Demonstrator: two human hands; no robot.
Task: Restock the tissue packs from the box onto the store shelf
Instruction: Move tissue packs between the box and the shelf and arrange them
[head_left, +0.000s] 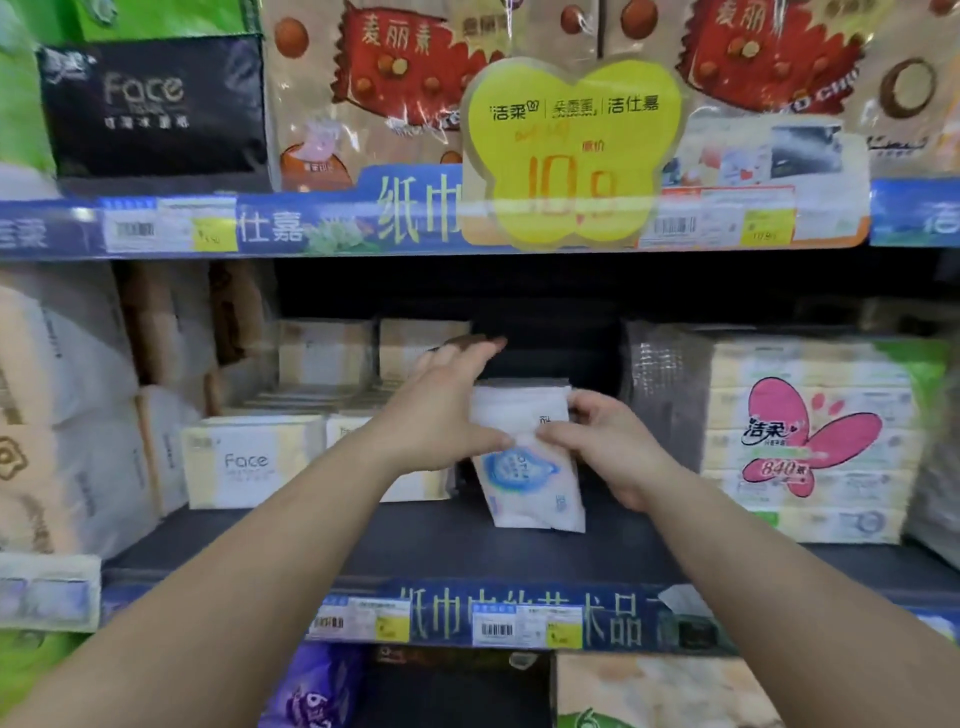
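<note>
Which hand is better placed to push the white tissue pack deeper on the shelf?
Probably the right hand: it grips the white tissue pack on its side. The left hand lies open against it.

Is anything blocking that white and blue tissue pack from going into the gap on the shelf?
Nothing visible does. The white and blue tissue pack already stands tilted on the dark shelf, held between the left hand and right hand. The gap behind it, between the Face packs and the butterfly-printed bundle, looks open.
</note>
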